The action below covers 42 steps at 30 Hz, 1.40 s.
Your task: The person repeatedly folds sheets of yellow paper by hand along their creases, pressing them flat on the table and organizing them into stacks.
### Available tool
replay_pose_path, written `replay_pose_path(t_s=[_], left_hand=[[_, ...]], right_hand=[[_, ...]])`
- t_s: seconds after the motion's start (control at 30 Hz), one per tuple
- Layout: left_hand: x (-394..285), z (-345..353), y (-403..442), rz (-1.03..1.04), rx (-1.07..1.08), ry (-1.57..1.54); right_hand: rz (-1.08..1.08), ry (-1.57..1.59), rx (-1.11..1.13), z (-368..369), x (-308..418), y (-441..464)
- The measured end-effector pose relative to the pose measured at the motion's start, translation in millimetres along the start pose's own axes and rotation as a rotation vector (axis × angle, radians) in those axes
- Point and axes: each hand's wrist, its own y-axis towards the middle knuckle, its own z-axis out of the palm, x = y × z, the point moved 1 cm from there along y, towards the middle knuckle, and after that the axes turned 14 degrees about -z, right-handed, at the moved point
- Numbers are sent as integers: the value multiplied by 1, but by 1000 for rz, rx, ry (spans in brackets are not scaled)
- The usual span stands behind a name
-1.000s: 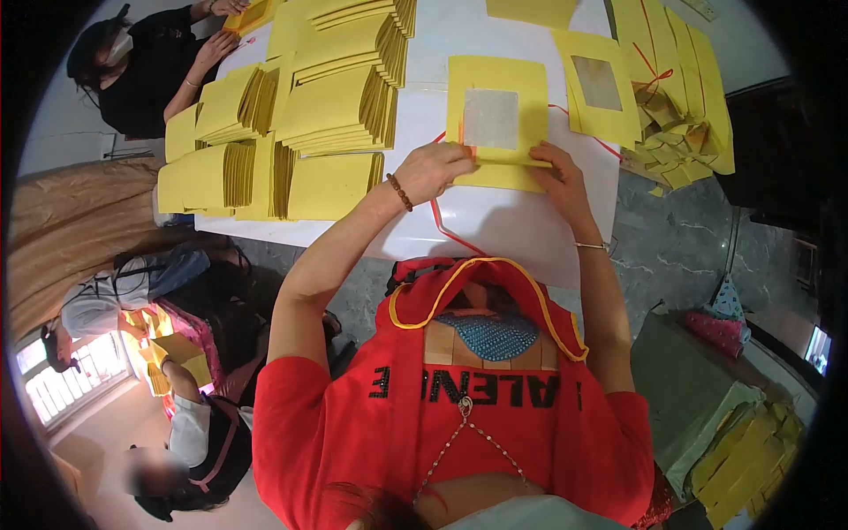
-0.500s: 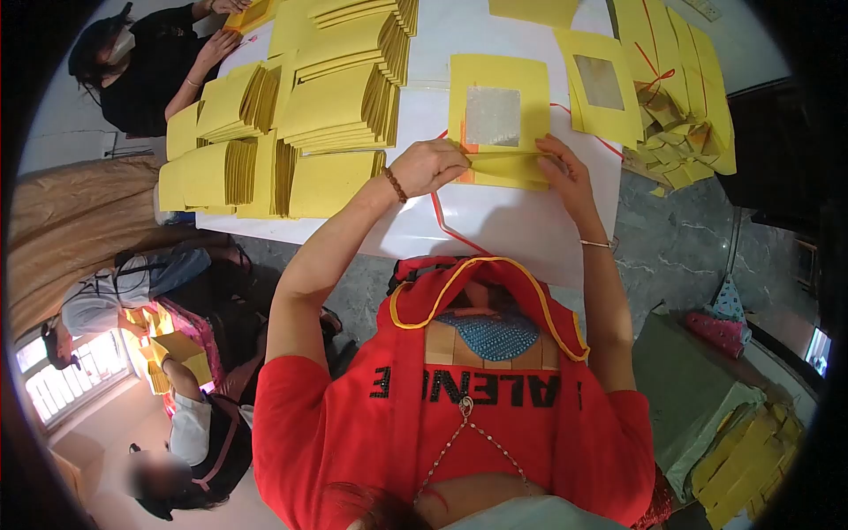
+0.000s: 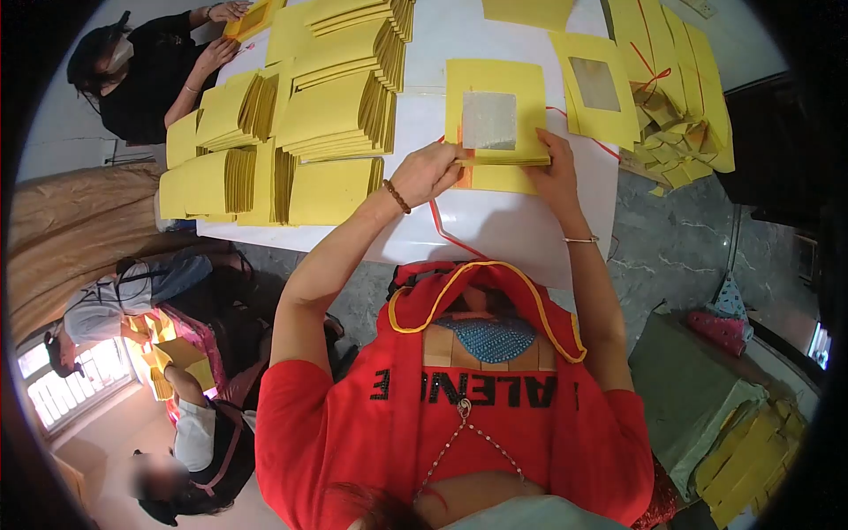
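Note:
On the white-covered table in front of me lies a yellow card piece (image 3: pixel 530 97) with a clear rectangular window (image 3: pixel 488 121). My left hand (image 3: pixel 433 170) pinches the left end of a folded edge across its near part. At the right end of that fold, my right hand (image 3: pixel 555 166) is closed on the card, thumb and fingers at its side. An orange patch shows on the card beside my left fingers. Another yellow card with a window (image 3: pixel 596 85) lies just beyond my right hand.
Stacks of folded yellow cards (image 3: pixel 327 115) fill the table's left side. A red ribbon (image 3: pixel 436 216) runs over the white cover (image 3: pixel 415 106). Yellow bundles (image 3: pixel 680 79) stand at the right edge. A masked co-worker (image 3: pixel 146 75) handles yellow card at far left; two more people work lower left.
The fold between my hands has narrowed from an open flap to a thin edge. My right hand has moved slightly left and closed in on the card's side.

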Motion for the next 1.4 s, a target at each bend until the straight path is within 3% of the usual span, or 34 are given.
replay_pose_path(t_s=[0.07, 0.13, 0.43, 0.8, 0.87, 1.0, 1.07, 1.2, 1.33, 1.4], left_hand=[[-1, 0, -1, 11, -45, -40], [-4, -5, -1, 158, -111, 77], [6, 10, 6, -23, -175, 152], [18, 15, 9, 34, -136, 190], [17, 12, 9, 19, -114, 244], [3, -5, -4, 91, -56, 271], [8, -2, -7, 115, -61, 262], [12, 2, -5, 166, -84, 184], [12, 3, -3, 131, 2, 171], [14, 6, -4, 154, -21, 179]], right_hand=[[-140, -253, 106, -2, 3, 1], [-159, -251, 122, -6, 4, 3], [-142, -219, 145, -7, 6, 6], [-166, -218, 166, -11, 4, 7], [-224, -451, 205, -14, 13, 8], [-404, -408, 261, -23, 26, 6], [-130, -117, 538, -27, 23, -2], [-108, 75, 536, -22, 24, -9], [-141, 45, 561, -27, 34, -4], [-236, -147, 495, -26, 45, -3]])
